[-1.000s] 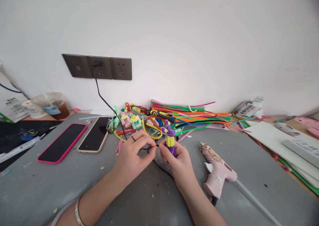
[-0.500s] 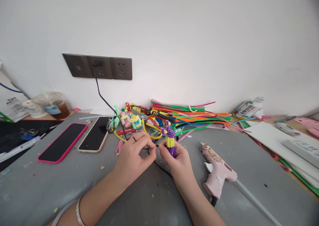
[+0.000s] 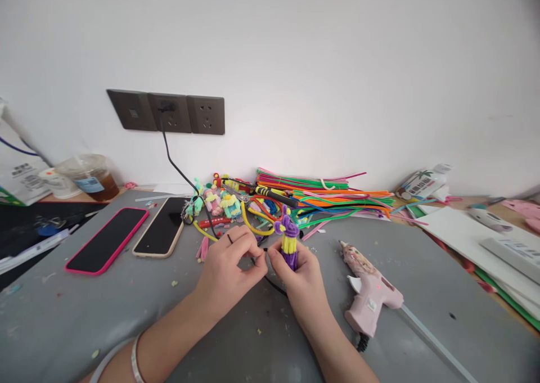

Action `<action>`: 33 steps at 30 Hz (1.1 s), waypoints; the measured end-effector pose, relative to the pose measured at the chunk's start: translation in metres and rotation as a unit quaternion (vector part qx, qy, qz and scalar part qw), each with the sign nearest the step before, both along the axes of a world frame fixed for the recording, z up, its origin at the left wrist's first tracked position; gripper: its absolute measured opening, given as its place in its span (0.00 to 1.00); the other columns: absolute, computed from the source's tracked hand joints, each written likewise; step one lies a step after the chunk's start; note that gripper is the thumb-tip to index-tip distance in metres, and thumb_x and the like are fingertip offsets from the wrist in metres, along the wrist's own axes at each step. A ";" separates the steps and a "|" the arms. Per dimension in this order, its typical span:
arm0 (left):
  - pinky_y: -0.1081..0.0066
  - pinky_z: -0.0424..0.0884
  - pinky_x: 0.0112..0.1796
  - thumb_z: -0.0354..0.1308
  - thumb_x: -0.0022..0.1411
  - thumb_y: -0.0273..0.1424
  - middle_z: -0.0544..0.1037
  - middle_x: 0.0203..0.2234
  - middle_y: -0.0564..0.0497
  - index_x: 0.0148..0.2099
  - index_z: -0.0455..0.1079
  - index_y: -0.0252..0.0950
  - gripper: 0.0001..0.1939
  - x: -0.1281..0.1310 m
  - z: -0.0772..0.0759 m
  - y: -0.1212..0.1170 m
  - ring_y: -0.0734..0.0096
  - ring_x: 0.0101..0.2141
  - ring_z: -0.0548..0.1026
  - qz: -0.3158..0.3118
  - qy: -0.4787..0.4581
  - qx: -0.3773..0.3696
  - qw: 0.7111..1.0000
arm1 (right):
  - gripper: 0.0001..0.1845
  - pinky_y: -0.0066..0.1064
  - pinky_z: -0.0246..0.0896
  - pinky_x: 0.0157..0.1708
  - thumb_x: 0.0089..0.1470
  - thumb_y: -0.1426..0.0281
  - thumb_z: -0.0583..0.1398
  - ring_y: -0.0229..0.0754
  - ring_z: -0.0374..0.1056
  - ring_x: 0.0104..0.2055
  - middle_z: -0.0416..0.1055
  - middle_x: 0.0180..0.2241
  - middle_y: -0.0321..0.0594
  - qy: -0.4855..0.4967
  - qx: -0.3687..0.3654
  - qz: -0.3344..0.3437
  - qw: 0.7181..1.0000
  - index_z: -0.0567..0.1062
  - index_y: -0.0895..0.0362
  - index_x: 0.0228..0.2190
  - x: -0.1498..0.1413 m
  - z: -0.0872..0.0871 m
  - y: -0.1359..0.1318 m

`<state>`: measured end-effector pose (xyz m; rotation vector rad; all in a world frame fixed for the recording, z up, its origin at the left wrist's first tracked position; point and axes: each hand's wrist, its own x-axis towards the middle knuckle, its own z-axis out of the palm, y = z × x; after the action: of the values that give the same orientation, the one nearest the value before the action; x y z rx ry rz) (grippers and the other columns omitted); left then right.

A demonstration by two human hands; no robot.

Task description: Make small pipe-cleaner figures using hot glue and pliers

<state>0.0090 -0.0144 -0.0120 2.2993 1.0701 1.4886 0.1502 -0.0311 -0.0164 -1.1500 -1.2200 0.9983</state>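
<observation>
My right hand [image 3: 300, 276] is closed around a small purple and yellow pipe-cleaner figure [image 3: 288, 241], held upright over the grey table [image 3: 105, 315]. My left hand [image 3: 228, 267], with a dark ring on one finger, pinches the end of a thin black pipe cleaner [image 3: 273, 284] right beside the figure. The two hands nearly touch at the fingertips. The black strand trails back under my right wrist.
A pink hot glue gun [image 3: 371, 293] lies just right of my hands. Behind them are a heap of coloured pipe cleaners [image 3: 329, 194] and small finished figures [image 3: 219, 203]. Two phones [image 3: 160, 234] lie at the left. A cable runs from a wall socket [image 3: 169, 112].
Both hands have shifted slightly down and right with the figure. My left fingers have closed tighter on the black strand next to the figure.
</observation>
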 end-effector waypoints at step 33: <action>0.72 0.72 0.33 0.55 0.60 0.19 0.74 0.27 0.52 0.32 0.68 0.38 0.09 -0.003 0.005 0.004 0.70 0.32 0.75 0.015 0.007 0.005 1.000 | 0.12 0.28 0.45 0.22 0.53 0.60 0.62 0.35 0.50 0.21 0.57 0.19 0.29 0.008 -0.021 -0.015 1.000 0.75 0.58 0.30 0.005 -0.007 0.001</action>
<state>0.0056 -0.0108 -0.0069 2.3142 1.1069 1.4937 0.1552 -0.0302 -0.0238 -1.1879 -1.1720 1.0132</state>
